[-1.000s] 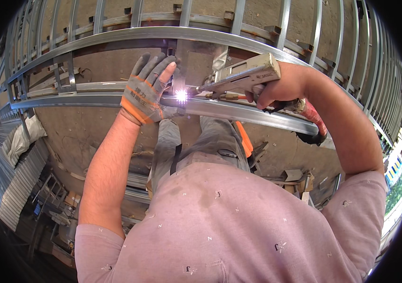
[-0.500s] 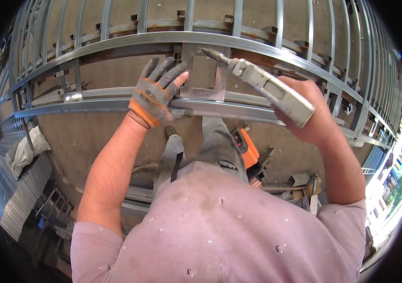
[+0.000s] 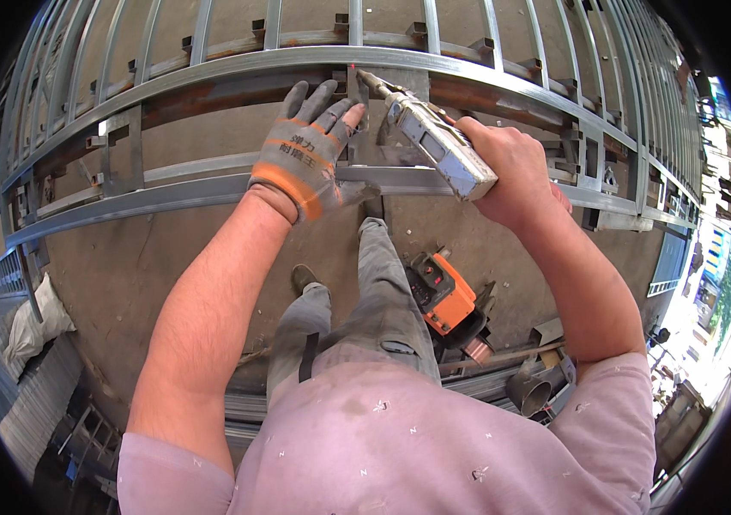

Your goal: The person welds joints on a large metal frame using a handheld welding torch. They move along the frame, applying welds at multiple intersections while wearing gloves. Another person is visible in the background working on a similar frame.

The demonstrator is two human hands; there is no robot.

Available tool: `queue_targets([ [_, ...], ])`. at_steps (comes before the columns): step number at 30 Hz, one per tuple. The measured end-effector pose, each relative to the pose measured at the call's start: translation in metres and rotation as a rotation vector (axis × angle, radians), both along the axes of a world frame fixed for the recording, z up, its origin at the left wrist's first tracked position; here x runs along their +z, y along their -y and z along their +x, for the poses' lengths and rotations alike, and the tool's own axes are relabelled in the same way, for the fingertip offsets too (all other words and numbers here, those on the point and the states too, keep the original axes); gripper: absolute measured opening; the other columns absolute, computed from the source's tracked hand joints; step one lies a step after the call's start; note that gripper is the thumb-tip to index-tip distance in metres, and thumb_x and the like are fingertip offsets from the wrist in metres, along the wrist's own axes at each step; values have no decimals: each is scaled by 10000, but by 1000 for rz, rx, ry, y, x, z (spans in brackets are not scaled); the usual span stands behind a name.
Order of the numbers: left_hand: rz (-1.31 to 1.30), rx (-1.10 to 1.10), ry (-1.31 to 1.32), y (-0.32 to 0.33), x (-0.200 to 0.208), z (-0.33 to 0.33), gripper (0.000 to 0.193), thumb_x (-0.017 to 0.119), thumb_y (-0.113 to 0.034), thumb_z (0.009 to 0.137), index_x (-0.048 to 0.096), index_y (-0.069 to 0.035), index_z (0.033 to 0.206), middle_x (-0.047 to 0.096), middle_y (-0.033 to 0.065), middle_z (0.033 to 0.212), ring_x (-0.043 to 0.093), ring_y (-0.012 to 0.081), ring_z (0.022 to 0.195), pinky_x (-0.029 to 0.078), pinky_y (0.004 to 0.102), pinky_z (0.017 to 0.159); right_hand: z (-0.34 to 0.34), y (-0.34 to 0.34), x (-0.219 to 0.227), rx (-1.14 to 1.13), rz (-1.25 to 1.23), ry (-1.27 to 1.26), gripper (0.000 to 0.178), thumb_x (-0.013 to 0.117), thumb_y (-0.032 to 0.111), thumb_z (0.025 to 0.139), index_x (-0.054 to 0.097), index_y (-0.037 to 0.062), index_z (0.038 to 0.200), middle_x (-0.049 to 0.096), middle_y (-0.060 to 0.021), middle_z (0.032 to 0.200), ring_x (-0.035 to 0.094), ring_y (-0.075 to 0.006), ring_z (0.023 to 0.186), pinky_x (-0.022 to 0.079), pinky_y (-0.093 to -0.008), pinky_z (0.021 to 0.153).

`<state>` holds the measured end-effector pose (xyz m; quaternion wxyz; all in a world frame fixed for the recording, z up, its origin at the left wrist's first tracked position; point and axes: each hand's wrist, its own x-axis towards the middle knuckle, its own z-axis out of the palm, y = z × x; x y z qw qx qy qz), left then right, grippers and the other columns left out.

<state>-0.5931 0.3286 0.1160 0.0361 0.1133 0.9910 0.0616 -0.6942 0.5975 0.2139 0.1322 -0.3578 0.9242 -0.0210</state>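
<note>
My right hand [image 3: 507, 167], bare, is wrapped round the grip of a boxy, pale welding gun [image 3: 443, 148]. The gun's pointed nozzle tips toward the far rail [image 3: 254, 62] of a metal frame, and a small red light dot shows beside it. On my left hand [image 3: 305, 154] is a grey and orange work glove with one bare fingertip showing through. Its fingers are spread over the gap between the rails, close to a short upright metal piece, and the thumb reaches over the near rail [image 3: 185, 193]. A flat plate [image 3: 415, 82] lies behind the nozzle.
Beyond the far rail run many parallel metal bars [image 3: 273, 21]. An orange and black machine [image 3: 450, 296] stands on the floor by my leg. A white sack [image 3: 39, 330] and corrugated sheets [image 3: 39, 399] lie at left; a metal pipe piece [image 3: 528, 390] sits at lower right.
The welding gun has swung more upright and moved left, its nozzle now nearer the far rail. My left hand has shifted slightly right in the picture, still spread; the view has moved too.
</note>
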Motion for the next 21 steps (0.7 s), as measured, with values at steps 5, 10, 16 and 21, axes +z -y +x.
queue_targets([
  [5,-44,39,17,-4,2,2,1156,745,-823,848,417,-133,1716,527,136,1711,374,332,1665,145,538,1418,7,3,-4,33,-29,-70,372,841,228,822,688,149,1152,791,-106,963,767,-381,973,584,-533,788],
  [10,-70,31,36,-5,1,-1,1181,693,-870,862,408,-108,1718,513,135,1723,355,325,1676,138,530,1419,13,6,-10,32,-48,-104,361,833,244,825,687,152,1142,790,-106,946,771,-374,957,584,-526,772],
  [16,-63,28,13,-4,-2,-1,1184,700,-872,857,418,-102,1711,510,133,1725,353,323,1677,139,531,1418,15,7,-17,25,-41,-117,354,832,235,827,682,146,1135,789,-105,957,773,-374,960,587,-520,783],
  [21,-71,31,7,-5,0,-1,1169,688,-875,868,431,-99,1704,525,142,1712,360,325,1674,140,531,1418,17,11,-17,-24,13,-100,362,843,212,826,676,135,1138,782,-112,988,764,-384,992,578,-532,819],
])
